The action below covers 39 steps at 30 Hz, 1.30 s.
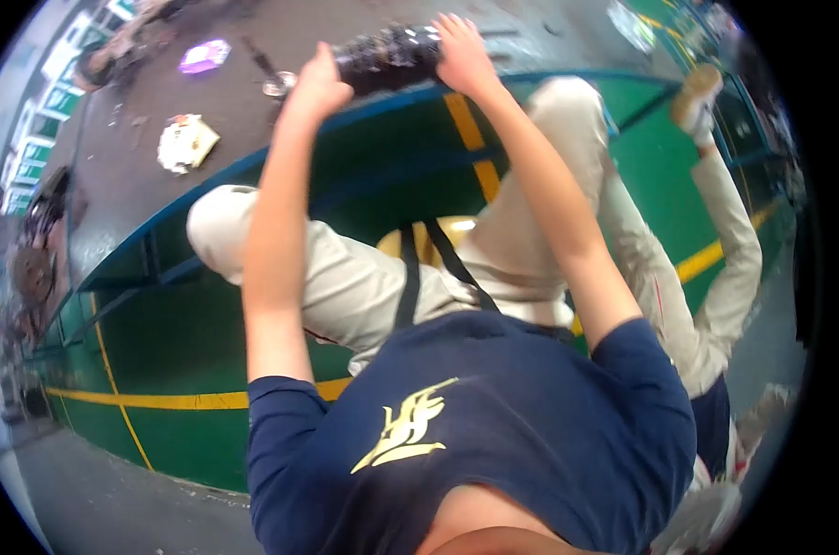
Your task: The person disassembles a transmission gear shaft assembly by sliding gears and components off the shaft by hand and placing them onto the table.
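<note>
A glossy black bundle, roughly cylindrical, lies across the far edge of my reach on the dark worktable. Its surface looks like shiny plastic wrapping; what is inside cannot be seen. My left hand grips its left end, thumb side up, with most fingers hidden. At the right end, my right hand is laid over the bundle, its fingers reaching across the top. Just left of my left hand are a small round shiny object and a dark, slim handle-like piece.
A purple packet and crumpled white-and-yellow paper lie on the table's left part. Clear plastic is at the far right. The table's blue frame runs above my knees. Another person's legs extend on my right.
</note>
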Each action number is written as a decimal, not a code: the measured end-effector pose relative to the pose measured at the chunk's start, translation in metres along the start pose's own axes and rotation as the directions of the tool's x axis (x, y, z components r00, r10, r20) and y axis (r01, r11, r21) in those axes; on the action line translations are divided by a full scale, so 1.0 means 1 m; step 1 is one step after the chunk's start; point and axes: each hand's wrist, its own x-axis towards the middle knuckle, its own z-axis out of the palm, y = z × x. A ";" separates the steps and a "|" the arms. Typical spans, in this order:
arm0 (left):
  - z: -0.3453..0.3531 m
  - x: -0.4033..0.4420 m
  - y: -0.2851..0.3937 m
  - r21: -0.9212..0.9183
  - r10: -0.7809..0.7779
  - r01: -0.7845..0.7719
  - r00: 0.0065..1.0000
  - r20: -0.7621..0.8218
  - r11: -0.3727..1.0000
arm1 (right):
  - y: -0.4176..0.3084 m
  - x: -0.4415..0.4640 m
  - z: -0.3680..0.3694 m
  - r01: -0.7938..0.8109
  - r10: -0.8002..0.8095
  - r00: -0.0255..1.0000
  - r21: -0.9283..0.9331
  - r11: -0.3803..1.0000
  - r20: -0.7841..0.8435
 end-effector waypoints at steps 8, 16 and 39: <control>0.014 -0.008 -0.013 0.150 0.042 -0.033 0.997 -0.060 0.988 | -0.013 0.003 -0.011 -0.143 0.111 0.973 0.150 0.978 0.202; 0.017 -0.021 -0.011 0.154 0.043 -0.037 0.998 -0.040 0.987 | -0.015 -0.001 -0.019 -0.164 0.137 0.953 0.081 0.983 0.269; 0.009 -0.014 -0.021 0.237 0.188 -0.150 0.972 -0.143 0.960 | -0.006 0.011 -0.017 -0.077 0.073 0.990 0.032 0.996 0.124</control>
